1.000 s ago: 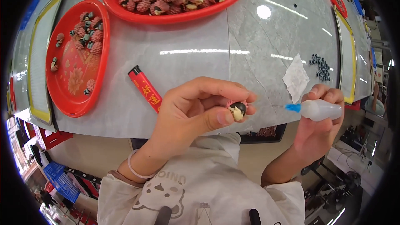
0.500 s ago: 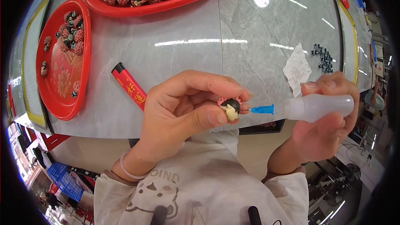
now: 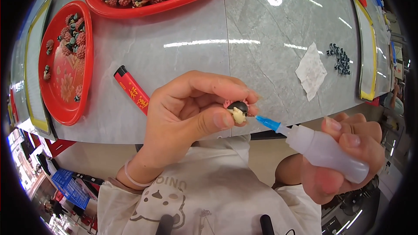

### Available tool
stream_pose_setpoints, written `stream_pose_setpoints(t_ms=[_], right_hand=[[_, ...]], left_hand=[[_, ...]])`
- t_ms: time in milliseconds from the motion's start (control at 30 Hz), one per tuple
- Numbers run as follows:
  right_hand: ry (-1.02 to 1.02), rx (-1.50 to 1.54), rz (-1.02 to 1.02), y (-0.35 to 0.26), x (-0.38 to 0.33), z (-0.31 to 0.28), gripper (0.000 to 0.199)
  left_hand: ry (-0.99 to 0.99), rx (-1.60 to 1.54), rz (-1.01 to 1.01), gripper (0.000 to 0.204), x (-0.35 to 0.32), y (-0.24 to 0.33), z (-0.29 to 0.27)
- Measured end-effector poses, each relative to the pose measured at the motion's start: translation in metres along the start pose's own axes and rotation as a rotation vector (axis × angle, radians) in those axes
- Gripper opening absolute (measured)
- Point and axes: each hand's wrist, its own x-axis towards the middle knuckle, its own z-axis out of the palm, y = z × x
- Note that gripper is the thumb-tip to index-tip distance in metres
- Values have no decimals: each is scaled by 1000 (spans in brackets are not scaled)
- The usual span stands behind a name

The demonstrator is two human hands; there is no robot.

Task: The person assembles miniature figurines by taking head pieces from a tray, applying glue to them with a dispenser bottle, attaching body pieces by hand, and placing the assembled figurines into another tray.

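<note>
Between the thumb and fingers of my left hand (image 3: 183, 109) is a small figurine (image 3: 238, 109) with a pink spiky back, a black part and a cream-coloured part. My right hand (image 3: 348, 152) grips a translucent white squeeze bottle (image 3: 324, 150) with a blue needle tip (image 3: 267, 123). The bottle slants, its base low at the right and its tip pointing up-left. The thin needle end reaches the figurine's right side; whether it touches I cannot tell. Under the left hand's wrist side lies a red lighter-shaped thing (image 3: 133, 91) with a black end, partly covered by the hand.
A large red tray (image 3: 161, 10) full of similar pink figurines stands at the far left. Left of my hand is a smaller red tray (image 3: 89, 76) with several more. On the right lie a crumpled white tissue (image 3: 311, 72) and a cluster of small dark pieces (image 3: 339, 58).
My right hand has moved down, tilting the bottle from nearly level to slanted, with its base lower. The left hand and figurine have shifted slightly left.
</note>
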Motion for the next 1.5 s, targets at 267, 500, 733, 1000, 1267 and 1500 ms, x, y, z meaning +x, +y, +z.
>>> stream_pose_setpoints(t_ms=[267,500,733,1000,1267,1500], right_hand=[[297,357,410,12,-9,8,38],[68,173,437,38,-9,37,47],[53,131,500,44,-7,52,42],[245,-351,585,77,-1,-38,27],[143,-646,499,93,-5,-28,17],[174,-478,497,69,3,-31,17]], left_hand=[[-148,-122,46,24,0,-3,-8],[-54,-29,12,26,-5,-2,-4],[50,93,-19,29,-3,1,8],[21,110,-26,30,-2,3,7],[8,87,-7,30,-6,4,9],[-85,58,-22,21,-11,2,0]])
